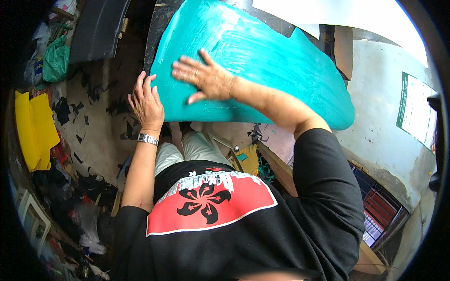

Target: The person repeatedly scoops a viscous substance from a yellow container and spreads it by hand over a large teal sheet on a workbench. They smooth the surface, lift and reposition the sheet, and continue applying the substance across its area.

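A large teal sheet [281, 70] with one curved side lies over a dark table [153, 42]. Its surface is glossy and streaked, as if wet in places. My right hand [204, 77] is spread out palm down over the sheet's left part, a ring on one finger and its outline slightly blurred. At the sheet's lower left edge is my left hand [149, 103], fingers apart and pointing away from me, the fingertips touching or close to the edge. A metal watch sits on the left wrist. Neither hand shows anything held.
Dark scraps [93, 89] litter the floor at left. Beyond them are a folded yellow sheet [35, 131], a green plastic bag [56, 61] and a black panel [98, 30]. A white sheet [347, 11] lies behind the teal one. On the right is a pale wall [375, 93].
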A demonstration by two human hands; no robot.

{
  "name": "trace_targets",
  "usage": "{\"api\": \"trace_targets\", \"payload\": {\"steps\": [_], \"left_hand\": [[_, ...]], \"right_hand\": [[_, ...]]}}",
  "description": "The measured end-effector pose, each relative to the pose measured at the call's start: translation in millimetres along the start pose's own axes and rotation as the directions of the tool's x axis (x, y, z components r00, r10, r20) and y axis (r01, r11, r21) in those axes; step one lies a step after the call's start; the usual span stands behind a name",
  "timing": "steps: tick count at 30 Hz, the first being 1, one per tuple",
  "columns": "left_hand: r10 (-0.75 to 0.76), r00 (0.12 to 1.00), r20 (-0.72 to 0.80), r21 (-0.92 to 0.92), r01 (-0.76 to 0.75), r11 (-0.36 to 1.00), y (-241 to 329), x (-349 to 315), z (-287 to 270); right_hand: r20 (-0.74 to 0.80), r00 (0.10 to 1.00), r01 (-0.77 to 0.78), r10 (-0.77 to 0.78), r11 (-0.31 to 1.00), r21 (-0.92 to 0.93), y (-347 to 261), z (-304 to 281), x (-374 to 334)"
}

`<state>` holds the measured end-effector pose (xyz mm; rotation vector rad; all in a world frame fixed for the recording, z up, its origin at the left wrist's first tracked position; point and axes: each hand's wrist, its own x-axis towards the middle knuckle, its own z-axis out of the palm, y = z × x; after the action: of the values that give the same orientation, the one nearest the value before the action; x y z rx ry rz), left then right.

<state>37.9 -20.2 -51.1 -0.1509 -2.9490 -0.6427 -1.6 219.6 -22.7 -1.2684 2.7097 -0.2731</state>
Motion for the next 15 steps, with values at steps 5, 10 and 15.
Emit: {"api": "trace_targets", "payload": {"steps": [5, 10, 15], "left_hand": [[-0.013, 1.000, -0.010, -0.029, 0.013, 0.999, 0.3, 2.1, -0.9], [-0.009, 1.000, 0.020, -0.006, 0.009, 1.000, 0.1, -1.3, 0.3], [0.023, 1.000, -0.008, 0.052, -0.022, 0.998, -0.2, 0.5, -0.7]], "right_hand": [[0.181, 0.983, -0.079, 0.005, 0.910, 0.407, -16.2, -18.6, -23.2], [-0.183, 0.806, -0.559, 0.564, 0.825, 0.081, 70.9, -14.9, -35.3], [-0.111, 0.881, -0.463, 0.461, 0.886, 0.006, -0.2, 5.4, -47.8]]}}
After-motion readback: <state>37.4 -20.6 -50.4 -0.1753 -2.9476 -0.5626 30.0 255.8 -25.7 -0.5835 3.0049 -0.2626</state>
